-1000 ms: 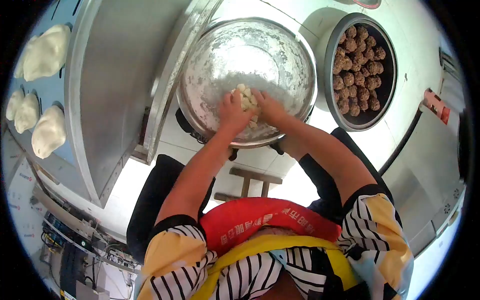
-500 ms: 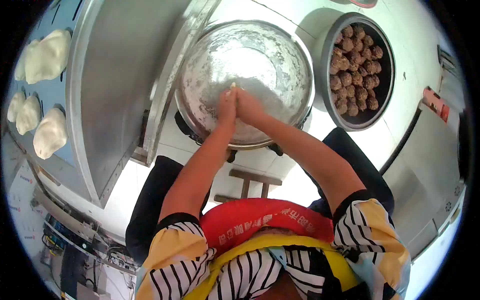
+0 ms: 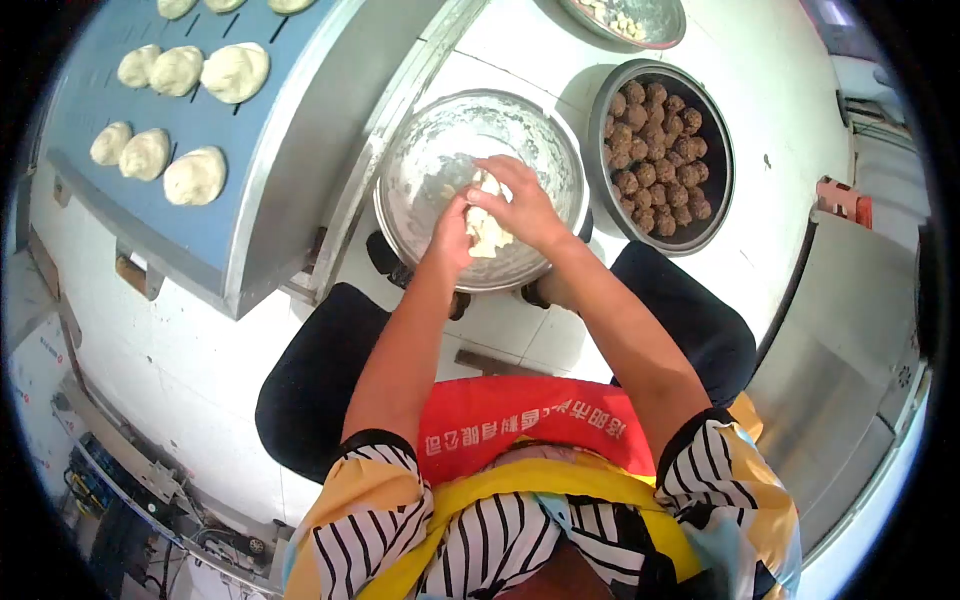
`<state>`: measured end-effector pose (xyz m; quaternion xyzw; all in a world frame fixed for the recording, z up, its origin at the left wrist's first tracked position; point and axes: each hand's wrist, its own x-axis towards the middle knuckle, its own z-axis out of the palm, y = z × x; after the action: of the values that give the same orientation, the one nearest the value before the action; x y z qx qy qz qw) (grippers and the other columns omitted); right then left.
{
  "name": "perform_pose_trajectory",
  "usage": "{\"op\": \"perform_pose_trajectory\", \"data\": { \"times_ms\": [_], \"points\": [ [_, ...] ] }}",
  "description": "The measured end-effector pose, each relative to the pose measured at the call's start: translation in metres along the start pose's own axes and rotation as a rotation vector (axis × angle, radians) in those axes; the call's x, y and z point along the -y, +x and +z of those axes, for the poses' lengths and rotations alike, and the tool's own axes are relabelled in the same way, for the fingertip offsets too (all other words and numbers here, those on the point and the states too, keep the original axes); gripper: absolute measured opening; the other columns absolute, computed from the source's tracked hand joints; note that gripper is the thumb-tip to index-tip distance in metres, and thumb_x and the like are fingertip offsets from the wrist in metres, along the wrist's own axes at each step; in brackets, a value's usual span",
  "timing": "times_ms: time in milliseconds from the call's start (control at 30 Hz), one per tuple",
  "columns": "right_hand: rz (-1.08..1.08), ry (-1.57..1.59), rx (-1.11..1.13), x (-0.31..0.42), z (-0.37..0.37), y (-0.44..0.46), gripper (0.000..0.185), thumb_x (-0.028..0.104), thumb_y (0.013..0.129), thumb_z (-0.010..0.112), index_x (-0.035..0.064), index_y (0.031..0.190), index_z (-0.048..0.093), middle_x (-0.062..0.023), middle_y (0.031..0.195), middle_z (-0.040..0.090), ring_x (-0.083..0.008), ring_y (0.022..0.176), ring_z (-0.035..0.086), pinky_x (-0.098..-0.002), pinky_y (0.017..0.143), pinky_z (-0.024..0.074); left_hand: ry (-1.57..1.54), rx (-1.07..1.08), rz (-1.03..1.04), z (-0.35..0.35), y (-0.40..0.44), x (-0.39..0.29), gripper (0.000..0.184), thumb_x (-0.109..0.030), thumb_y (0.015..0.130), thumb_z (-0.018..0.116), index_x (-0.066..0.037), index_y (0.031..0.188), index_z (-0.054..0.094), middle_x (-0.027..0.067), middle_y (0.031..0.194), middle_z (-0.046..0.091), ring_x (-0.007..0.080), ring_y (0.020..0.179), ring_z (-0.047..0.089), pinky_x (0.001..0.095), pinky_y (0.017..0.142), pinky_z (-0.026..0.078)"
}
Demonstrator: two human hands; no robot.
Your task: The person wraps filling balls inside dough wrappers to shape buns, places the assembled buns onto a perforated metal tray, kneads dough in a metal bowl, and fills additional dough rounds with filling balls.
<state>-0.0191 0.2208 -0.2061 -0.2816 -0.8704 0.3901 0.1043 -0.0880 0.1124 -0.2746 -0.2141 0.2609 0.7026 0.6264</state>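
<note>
Worktop: the blue-surfaced, metal-sided worktop [image 3: 140, 210] stands on my left, with pale, rounded dough pieces [image 3: 195, 176] set out on it.
Basin: the wide, round, silvery metal basin [image 3: 415, 155] is in front of me between my knees, its inner wall smeared whitish.
Tub: the dark, round, deep tub [image 3: 720, 170] stands on the floor just to the right of the basin, holding rough brown balls [image 3: 655, 150].
Bowl: the greyish-green round bowl [image 3: 662, 18] lies beyond the tub, cut by the view's edge, with small pale pieces in it.
Right grip: my right grip [image 3: 522, 205] curves over the far and right side, thumb across the top, closed about the mass.
Left grip: my left grip [image 3: 452, 235] is cupped against the left side; its fingers are mostly hidden, but between the two the mass is clamped.
Pale mass: the pale, lumpy, loose-edged mass [image 3: 487, 230] is between my palms, over the basin; I cannot tell whether it touches the bottom.
Weight and feel: I judge it light, soft and yielding, a little sticky, apt to crumble.
Best hold: both palms around its sides, fingers beneath, since its ragged near end sticks out unsupported and could drop bits.
</note>
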Motion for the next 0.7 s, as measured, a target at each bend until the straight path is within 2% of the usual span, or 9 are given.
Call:
{"op": "perform_pose_trajectory", "data": {
  "times_ms": [33,133,167,267,300,400,500,600,700],
  "points": [
    [-0.067,0.133,-0.073,0.005,0.002,-0.001,0.036,0.032,0.084,0.064,0.0057,0.109,0.064,-0.0148,0.113,0.062,-0.0298,0.110,0.055,-0.0376,0.088,0.0468,0.034,0.009,-0.005,0.014,-0.008,-0.001,0.034,-0.034,0.093,0.048,-0.009,0.114,0.057,0.0052,0.108,0.061,0.0190,0.095,0.061,0.0356,0.081,0.052],
    [-0.048,0.262,-0.105,0.036,-0.003,-0.012,0.030,0.027,0.084,0.063,0.0056,0.105,0.065,-0.0135,0.111,0.063,-0.0311,0.107,0.057,-0.0364,0.091,0.0451,-0.042,-0.156,0.172,0.043,-0.025,0.005,0.036,-0.035,0.091,0.050,-0.009,0.115,0.054,0.0039,0.109,0.057,0.0175,0.100,0.058,0.0337,0.082,0.050],
    [-0.092,0.245,-0.120,0.046,-0.005,-0.016,0.029,0.024,0.083,0.061,0.0052,0.105,0.065,-0.0139,0.111,0.063,-0.0327,0.104,0.058,-0.0366,0.090,0.0456,-0.073,-0.115,0.217,0.050,-0.034,0.007,0.037,-0.036,0.089,0.052,-0.010,0.116,0.053,0.0031,0.108,0.053,0.0163,0.102,0.054,0.0330,0.083,0.048],
    [-0.091,0.288,-0.129,0.062,-0.003,-0.030,0.027,0.023,0.084,0.060,0.0046,0.103,0.064,-0.0144,0.109,0.063,-0.0336,0.102,0.059,-0.0364,0.088,0.0465,-0.117,-0.317,0.300,0.075,-0.061,0.006,0.039,-0.041,0.090,0.053,-0.010,0.113,0.053,0.0032,0.106,0.054,0.0164,0.100,0.055,0.0332,0.083,0.048],
    [-0.079,0.320,-0.179,0.063,0.000,-0.032,0.023,0.021,0.085,0.057,0.0029,0.097,0.064,-0.0152,0.103,0.064,-0.0340,0.098,0.059,-0.0376,0.083,0.0475,-0.133,-0.283,0.298,0.088,-0.073,0.001,0.041,-0.045,0.091,0.053,-0.008,0.109,0.053,0.0037,0.105,0.053,0.0158,0.099,0.054,0.0321,0.083,0.047],
    [-0.084,0.268,-0.229,0.060,0.010,-0.036,0.019,0.019,0.086,0.056,0.0027,0.090,0.064,-0.0149,0.093,0.064,-0.0347,0.088,0.058,-0.0387,0.077,0.0475,-0.045,-0.401,0.302,0.086,-0.072,0.002,0.041,-0.043,0.093,0.051,-0.005,0.108,0.054,0.0042,0.104,0.053,0.0151,0.098,0.054,0.0308,0.082,0.047],
    [-0.049,0.041,-0.145,0.055,0.006,-0.035,0.017,0.018,0.086,0.055,0.0032,0.086,0.064,-0.0147,0.086,0.062,-0.0354,0.080,0.056,-0.0387,0.073,0.0469,-0.089,-0.337,0.352,0.058,-0.049,0.018,0.036,-0.037,0.095,0.051,-0.003,0.106,0.055,0.0050,0.102,0.054,0.0151,0.096,0.055,0.0305,0.082,0.046],
    [0.003,-0.008,-0.121,0.044,0.013,-0.033,0.018,0.019,0.086,0.055,0.0039,0.086,0.065,-0.0138,0.083,0.061,-0.0349,0.080,0.054,-0.0379,0.074,0.0461,-0.094,-0.282,0.312,0.047,-0.041,0.021,0.031,-0.032,0.096,0.049,-0.004,0.108,0.055,0.0054,0.102,0.055,0.0159,0.094,0.056,0.0314,0.082,0.046],
    [0.002,0.198,-0.060,0.040,0.002,-0.026,0.024,0.023,0.087,0.057,0.0043,0.100,0.063,-0.0129,0.096,0.062,-0.0300,0.093,0.056,-0.0353,0.083,0.0454,-0.070,-0.238,0.398,0.063,-0.043,0.019,0.025,-0.027,0.095,0.051,-0.005,0.104,0.057,0.0045,0.094,0.058,0.0146,0.084,0.058,0.0296,0.074,0.048]
  ]
}}
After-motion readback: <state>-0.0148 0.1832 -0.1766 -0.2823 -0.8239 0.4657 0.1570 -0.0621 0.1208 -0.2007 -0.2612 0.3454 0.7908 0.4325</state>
